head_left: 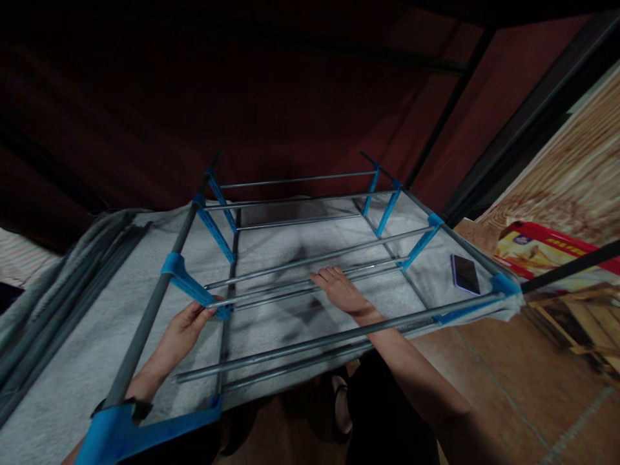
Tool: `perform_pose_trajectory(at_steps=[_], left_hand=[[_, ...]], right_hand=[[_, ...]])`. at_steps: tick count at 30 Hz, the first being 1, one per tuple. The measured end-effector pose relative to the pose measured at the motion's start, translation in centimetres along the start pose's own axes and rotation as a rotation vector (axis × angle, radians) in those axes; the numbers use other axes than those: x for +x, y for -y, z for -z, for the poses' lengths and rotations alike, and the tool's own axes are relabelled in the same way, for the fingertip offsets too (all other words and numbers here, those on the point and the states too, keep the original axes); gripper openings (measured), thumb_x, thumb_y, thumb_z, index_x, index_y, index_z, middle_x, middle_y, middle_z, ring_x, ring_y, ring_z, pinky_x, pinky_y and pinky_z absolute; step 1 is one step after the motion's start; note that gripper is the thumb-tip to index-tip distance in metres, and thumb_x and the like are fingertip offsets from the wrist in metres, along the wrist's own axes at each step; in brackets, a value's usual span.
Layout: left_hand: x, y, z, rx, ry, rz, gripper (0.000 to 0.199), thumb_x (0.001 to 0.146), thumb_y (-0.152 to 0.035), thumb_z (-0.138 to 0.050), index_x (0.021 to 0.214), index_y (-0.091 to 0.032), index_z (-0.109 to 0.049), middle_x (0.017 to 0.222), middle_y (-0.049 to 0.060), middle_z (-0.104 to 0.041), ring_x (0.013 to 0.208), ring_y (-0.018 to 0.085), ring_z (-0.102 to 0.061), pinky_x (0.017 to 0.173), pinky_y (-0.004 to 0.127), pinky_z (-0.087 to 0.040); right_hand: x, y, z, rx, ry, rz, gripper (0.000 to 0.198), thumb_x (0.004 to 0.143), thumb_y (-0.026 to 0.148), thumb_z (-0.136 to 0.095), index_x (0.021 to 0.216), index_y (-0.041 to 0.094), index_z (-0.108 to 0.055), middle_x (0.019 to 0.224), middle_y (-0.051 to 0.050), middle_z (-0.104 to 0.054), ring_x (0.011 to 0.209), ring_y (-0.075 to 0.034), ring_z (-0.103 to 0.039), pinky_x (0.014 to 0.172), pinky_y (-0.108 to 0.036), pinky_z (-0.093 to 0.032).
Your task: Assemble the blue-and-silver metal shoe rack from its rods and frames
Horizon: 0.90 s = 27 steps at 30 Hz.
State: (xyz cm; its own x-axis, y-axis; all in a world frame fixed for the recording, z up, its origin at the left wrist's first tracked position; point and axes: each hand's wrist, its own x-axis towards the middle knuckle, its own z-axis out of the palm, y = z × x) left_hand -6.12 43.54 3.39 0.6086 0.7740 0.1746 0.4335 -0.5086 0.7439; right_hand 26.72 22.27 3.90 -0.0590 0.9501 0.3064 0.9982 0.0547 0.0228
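Reaching from the left edge towards the right, a grey blanket (126,303) was topped by a rack (339,338) of metal tubes joined by blue brackets. Loose tubes (72,316) were laid along the left, while a red and yellow box (545,248) was seen at far right. Across the rack's middle, a rod (266,292) was gripped by the right hand (341,290), fingers curled over it. At its left end, a blue bracket (188,281) was pinched by the left hand (183,330). At the rack's right end, a phone (465,274) was seen lying.
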Motion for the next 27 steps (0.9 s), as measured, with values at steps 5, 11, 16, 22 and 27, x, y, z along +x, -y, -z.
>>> perform_pose_trajectory(at_steps=[5, 11, 16, 22, 27], left_hand=[[0.1, 0.5, 0.0, -0.096, 0.019, 0.055, 0.053, 0.072, -0.071, -0.061, 0.086, -0.020, -0.068, 0.085, 0.005, -0.074, 0.086, 0.026, -0.068, 0.085, 0.038, -0.056], [-0.4, 0.0, -0.2, -0.144, -0.002, 0.073, 0.044, 0.076, -0.061, -0.060, 0.088, -0.019, -0.066, 0.089, 0.006, -0.072, 0.089, 0.025, -0.067, 0.087, 0.038, -0.054], [-0.6, -0.4, -0.5, -0.211, 0.005, 0.069, 0.036, 0.081, -0.051, -0.058, 0.089, -0.018, -0.065, 0.087, 0.006, -0.071, 0.086, 0.023, -0.065, 0.083, 0.037, -0.054], [-0.7, -0.6, -0.2, -0.294, 0.017, 0.083, 0.034, 0.079, -0.048, -0.062, 0.093, -0.017, -0.066, 0.094, 0.006, -0.072, 0.092, 0.022, -0.065, 0.089, 0.037, -0.052], [-0.9, -0.6, 0.1, -0.353, 0.085, 0.117, 0.033, 0.077, -0.047, -0.068, 0.091, -0.017, -0.066, 0.093, 0.006, -0.072, 0.089, 0.022, -0.065, 0.086, 0.037, -0.054]], right_hand=[[-0.1, -0.3, 0.2, 0.004, 0.011, -0.011, 0.046, 0.092, 0.001, -0.041, 0.132, 0.018, -0.054, 0.109, -0.008, -0.060, 0.099, -0.022, -0.052, 0.094, -0.037, -0.041], [-0.4, -0.6, -0.5, 0.035, -0.002, 0.002, 0.050, 0.089, -0.001, -0.038, 0.133, 0.017, -0.054, 0.108, -0.008, -0.061, 0.098, -0.022, -0.053, 0.095, -0.037, -0.040], [-0.7, -0.8, -1.6, 0.027, -0.027, 0.017, 0.053, 0.088, -0.002, -0.038, 0.135, 0.017, -0.053, 0.105, -0.008, -0.062, 0.097, -0.022, -0.053, 0.095, -0.037, -0.039], [-0.9, -0.6, -1.7, -0.005, -0.032, 0.015, 0.052, 0.090, 0.000, -0.039, 0.137, 0.018, -0.052, 0.103, -0.008, -0.063, 0.095, -0.022, -0.054, 0.095, -0.037, -0.037], [-0.8, -1.1, -2.0, 0.006, -0.018, 0.020, 0.054, 0.089, -0.001, -0.039, 0.138, 0.017, -0.052, 0.104, -0.008, -0.064, 0.094, -0.022, -0.055, 0.093, -0.036, -0.039]])
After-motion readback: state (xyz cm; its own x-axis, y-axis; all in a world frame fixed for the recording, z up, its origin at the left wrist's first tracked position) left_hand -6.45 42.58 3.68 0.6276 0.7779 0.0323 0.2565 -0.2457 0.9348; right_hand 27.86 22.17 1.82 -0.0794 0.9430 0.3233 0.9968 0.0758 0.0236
